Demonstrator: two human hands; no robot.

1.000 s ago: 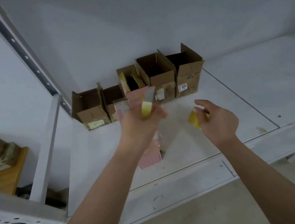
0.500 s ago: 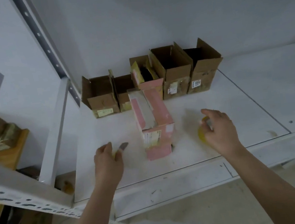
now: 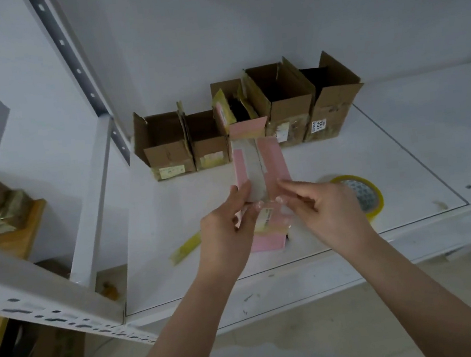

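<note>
A long pink box (image 3: 274,161) lies lengthwise on the white shelf (image 3: 401,140) of a metal rack, a pale grey strip running down its top, its far end up against a row of open cardboard cartons (image 3: 287,106). A person bends over its near end with both hands. The left hand (image 3: 226,233) grips the near left corner, thumb on top and fingers curled round the edge. The right hand (image 3: 333,210) comes in from the other side, fingers bent, their tips pinching at the near edge of the top. Just right of that hand a roll of yellow packing tape (image 3: 363,192) lies flat on the shelf, partly hidden behind the knuckles. To the left of the box, near the left wrist, lies a loose strip of yellow tape (image 3: 186,245). The rightmost carton bears a label reading 351 (image 3: 321,124). A perforated rack upright (image 3: 79,73) rises at the left, against the white wall.
</note>
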